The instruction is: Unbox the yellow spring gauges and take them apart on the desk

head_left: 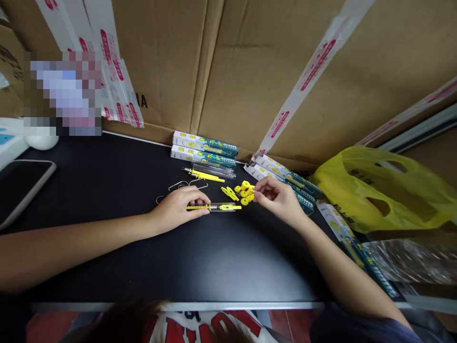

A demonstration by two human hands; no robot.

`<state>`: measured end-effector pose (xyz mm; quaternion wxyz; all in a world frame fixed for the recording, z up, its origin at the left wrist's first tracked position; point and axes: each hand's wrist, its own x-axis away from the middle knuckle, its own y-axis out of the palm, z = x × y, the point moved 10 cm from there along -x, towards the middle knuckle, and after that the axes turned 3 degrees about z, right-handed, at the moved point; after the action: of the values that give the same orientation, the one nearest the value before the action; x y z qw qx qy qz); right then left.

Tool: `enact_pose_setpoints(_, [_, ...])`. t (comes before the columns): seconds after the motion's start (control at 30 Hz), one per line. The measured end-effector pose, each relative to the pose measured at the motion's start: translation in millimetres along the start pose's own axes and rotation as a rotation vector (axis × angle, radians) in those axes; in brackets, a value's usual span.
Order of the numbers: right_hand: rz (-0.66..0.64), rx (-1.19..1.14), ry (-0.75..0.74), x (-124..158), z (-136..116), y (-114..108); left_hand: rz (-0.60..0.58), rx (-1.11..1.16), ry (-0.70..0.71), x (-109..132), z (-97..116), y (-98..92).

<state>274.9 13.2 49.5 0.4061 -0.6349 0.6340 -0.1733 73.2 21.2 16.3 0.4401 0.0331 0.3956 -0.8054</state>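
My left hand (180,205) is closed around a tubular spring scale (228,207), a transparent tube with yellow parts and a metal piece inside, lying level just over the black table. My right hand (273,195) has its fingertips pinched together at the right edge of a small pile of yellow ring-shaped caps (244,201). What those fingers hold is too small to make out. Left of the caps lie yellow flat pieces (229,193). Bent wire hooks (178,183) rest behind my left hand. Farther back are a yellow inner rod (207,176) and empty transparent tubes (214,170).
Printed spring scale boxes (203,151) stand at the back, with more boxes (285,174) to the right. A yellow plastic bag (378,190) and clear plastic wrapping (410,259) occupy the right side. A phone (24,188) lies left. Large cardboard (250,71) walls the back.
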Motion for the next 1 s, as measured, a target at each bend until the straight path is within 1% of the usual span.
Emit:
enact_pose_setpoints(0.07, [0.055,0.323,-0.144,1,-10,-4,-0.006,-0.001,0.001,0,0,0.2])
enact_pose_setpoints(0.13, [0.046,0.609,-0.261,3,-17,4,-0.013,-0.005,0.001,0,1,0.8])
enact_pose_setpoints(0.2, [-0.003,0.794,-0.348,5,-19,17,-0.024,-0.013,0.003,0,1,1.9])
enact_pose_setpoints(0.27, [-0.049,0.895,-0.403,7,-19,28,-0.032,-0.023,0.008,0,2,2.7])
enact_pose_setpoints(0.33, [-0.087,0.948,-0.435,8,-19,35,-0.034,-0.029,0.013,0,2,3.2])
enact_pose_setpoints(0.43, [-0.111,1.007,-0.454,9,-21,39,-0.039,-0.035,0.016,0,3,3.8])
enact_pose_setpoints(0.67, [-0.119,1.088,-0.465,10,-22,44,-0.046,-0.052,0.033,0,3,4.6])
enact_pose_setpoints(0.9, [-0.125,1.049,-0.456,10,-20,43,-0.049,-0.055,0.037,0,3,4.7])
enact_pose_setpoints(0.97, [-0.112,0.979,-0.435,10,-22,41,-0.048,-0.055,0.037,0,4,4.7])
enact_pose_setpoints(1.0, [-0.102,0.906,-0.416,10,-24,39,-0.049,-0.054,0.035,0,4,4.8])
